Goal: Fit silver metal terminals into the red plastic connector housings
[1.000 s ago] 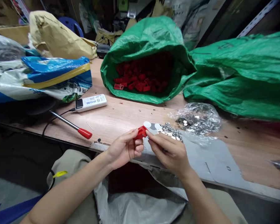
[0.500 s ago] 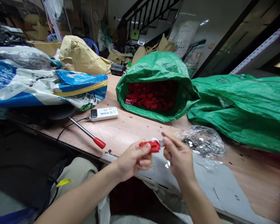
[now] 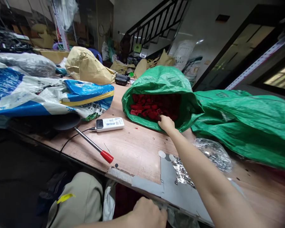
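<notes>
My right hand [image 3: 167, 124] reaches to the lower lip of an upright-mouthed green woven sack [image 3: 162, 76], its fingers curled together. The fingertips are at the edge of a heap of small red plastic parts [image 3: 144, 106] inside; whether they grip one is hidden. My left hand [image 3: 149, 212] is low at the bottom of the view, below the table edge, back upward and fingers curled down. Anything inside it is out of sight. Under my right forearm, shiny small metal pieces [image 3: 181, 172] lie spread on a grey sheet [image 3: 167, 190].
A lever with a red grip [image 3: 106, 156] juts over the table near a white power bank [image 3: 110, 124] with a cable. A clear plastic bag [image 3: 213, 155] of metal pieces lies right. A second green sack [image 3: 247, 123] and a blue-white sack [image 3: 49, 98] flank the table.
My right hand has moved forward to the sack's opening. My left hand has dropped below the table edge, and the red part it held is no longer visible. The view has shifted slightly.
</notes>
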### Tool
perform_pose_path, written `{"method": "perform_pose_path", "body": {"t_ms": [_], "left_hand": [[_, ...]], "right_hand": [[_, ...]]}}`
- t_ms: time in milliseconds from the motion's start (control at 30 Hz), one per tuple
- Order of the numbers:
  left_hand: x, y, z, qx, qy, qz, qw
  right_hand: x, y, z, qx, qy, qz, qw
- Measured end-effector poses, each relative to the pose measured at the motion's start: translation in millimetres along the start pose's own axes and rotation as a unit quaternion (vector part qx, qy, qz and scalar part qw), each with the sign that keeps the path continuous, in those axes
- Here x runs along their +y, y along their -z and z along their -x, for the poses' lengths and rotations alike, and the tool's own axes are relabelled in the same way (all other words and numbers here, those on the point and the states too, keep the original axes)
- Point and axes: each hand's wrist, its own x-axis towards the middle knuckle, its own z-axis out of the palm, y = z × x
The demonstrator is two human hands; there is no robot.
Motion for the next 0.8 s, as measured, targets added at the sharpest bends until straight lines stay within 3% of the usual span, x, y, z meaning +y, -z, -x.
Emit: {"method": "perform_pose_path", "body": {"t_ms": [67, 133, 233, 333, 433, 533, 600, 700, 800], "left_hand": [[-3.8, 14.6, 6.2, 0.054, -0.057, 0.053, 0.995], [-9.3, 32.2, 13.7, 0.155, -0.089, 0.165, 0.97], [-21.2, 54.8, 18.3, 0.332, -0.043, 0.32, 0.887], [-32.0, 63.9, 12.7, 0.479, -0.01, 0.341, 0.809], [-33.1, 59.6, 4.4, 0.469, -0.077, 0.331, 0.815], [-27.4, 51.0, -0.6, 0.415, -0.097, 0.363, 0.829], [-24.8, 46.6, -3.2, 0.4, -0.075, 0.384, 0.829], [-26.2, 42.0, -8.6, 0.398, -0.04, 0.371, 0.838], [-30.5, 37.1, -15.1, 0.39, -0.023, 0.335, 0.858]], "right_hand": [[-1.3, 2.8, 8.4, 0.018, 0.013, 0.006, 1.0], [-1.5, 9.8, 30.8, 0.039, 0.04, -0.004, 0.998], [-1.0, 25.2, 90.3, 0.053, 0.084, -0.042, 0.994], [-2.7, 39.9, 168.0, 0.038, 0.107, -0.089, 0.99], [-3.4, 47.6, 233.9, -0.019, 0.106, -0.248, 0.963], [13.8, 52.1, 262.6, -0.034, 0.072, -0.289, 0.954], [39.7, 58.0, 259.0, 0.008, 0.016, -0.222, 0.975], [87.6, 72.3, 230.1, 0.096, -0.096, -0.052, 0.989], [122.0, 84.0, 194.4, 0.09, -0.127, -0.008, 0.988]]}}
